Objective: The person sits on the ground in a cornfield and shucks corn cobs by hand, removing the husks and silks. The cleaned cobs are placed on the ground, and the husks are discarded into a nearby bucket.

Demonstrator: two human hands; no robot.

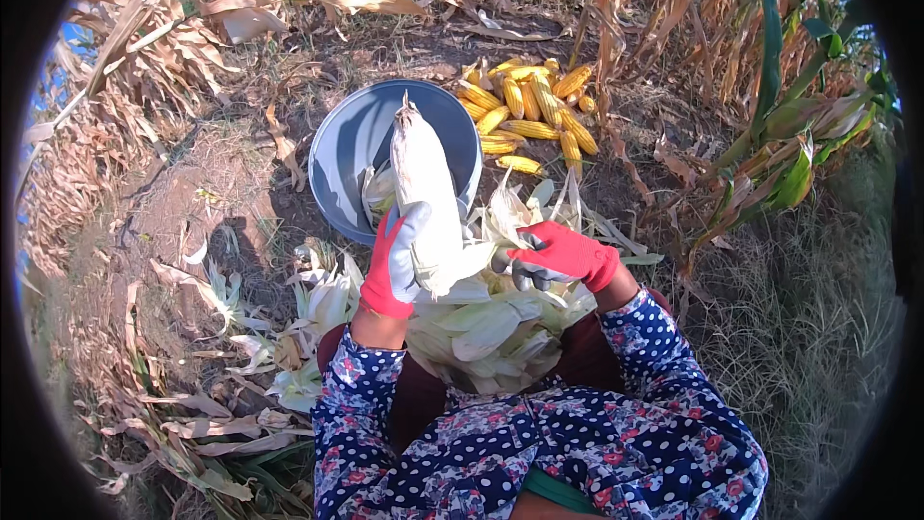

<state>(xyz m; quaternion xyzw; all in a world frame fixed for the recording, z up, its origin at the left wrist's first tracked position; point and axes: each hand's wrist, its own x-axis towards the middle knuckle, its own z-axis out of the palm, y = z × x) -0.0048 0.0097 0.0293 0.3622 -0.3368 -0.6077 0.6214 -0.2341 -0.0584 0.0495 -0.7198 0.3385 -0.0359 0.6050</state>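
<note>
My left hand (pixel 395 256), in a red and grey work glove, grips the lower part of an ear of corn in pale husk (pixel 427 180). The ear points up and away, in front of a grey bucket (pixel 328 159). My right hand (pixel 552 256), gloved alike, is at the right of the ear's lower end with its fingers curled on a strip of pale husk (pixel 502 227). Another husked-over ear (pixel 379 191) lies inside the bucket. Loose corn husks (pixel 491 332) lie heaped below my hands.
A pile of bare yellow corn cobs (pixel 530 105) lies on the soil right of the bucket. More husks (pixel 325 303) are scattered at the left. Dry corn stalks (pixel 159 50) stand around, and a greener corn plant (pixel 787 130) leans in from the right.
</note>
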